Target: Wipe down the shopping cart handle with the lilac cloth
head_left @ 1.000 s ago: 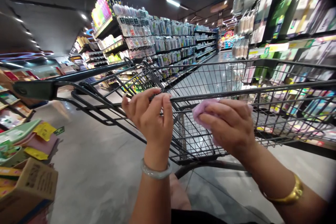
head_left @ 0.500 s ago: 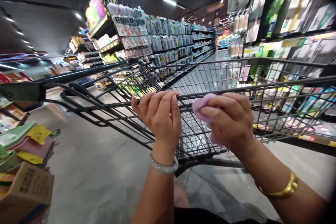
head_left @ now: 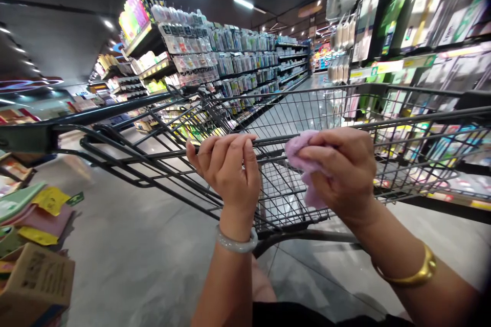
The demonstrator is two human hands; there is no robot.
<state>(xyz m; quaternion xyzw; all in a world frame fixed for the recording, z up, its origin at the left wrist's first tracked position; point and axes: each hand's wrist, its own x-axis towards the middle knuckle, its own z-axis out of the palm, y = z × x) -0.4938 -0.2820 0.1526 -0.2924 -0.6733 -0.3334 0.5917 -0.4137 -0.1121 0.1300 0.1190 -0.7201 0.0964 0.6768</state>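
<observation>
A black wire shopping cart [head_left: 406, 127] stands in front of me in a store aisle. My left hand [head_left: 228, 173] is curled over the cart's near top rail, fingers wrapped round the bar; a pale bangle sits on its wrist. My right hand [head_left: 339, 171] is closed on a crumpled pale pink cloth [head_left: 303, 156], which it presses against the same rail to the right of my left hand. A gold bracelet shows on my right forearm. The cart's basket looks bare inside.
Shelves of packaged goods [head_left: 230, 61] line the aisle's left side, and hanging packs [head_left: 418, 20] fill the right side. A cardboard box [head_left: 36, 281] and stacked flat goods with yellow tags [head_left: 34, 204] sit low at the left. Grey polished floor [head_left: 146, 260] runs ahead.
The view has drifted slightly and the cart has shifted a little left. My right hand with the pink cloth has slid along the rail and turned; the cloth now hangs lower below the bar.
</observation>
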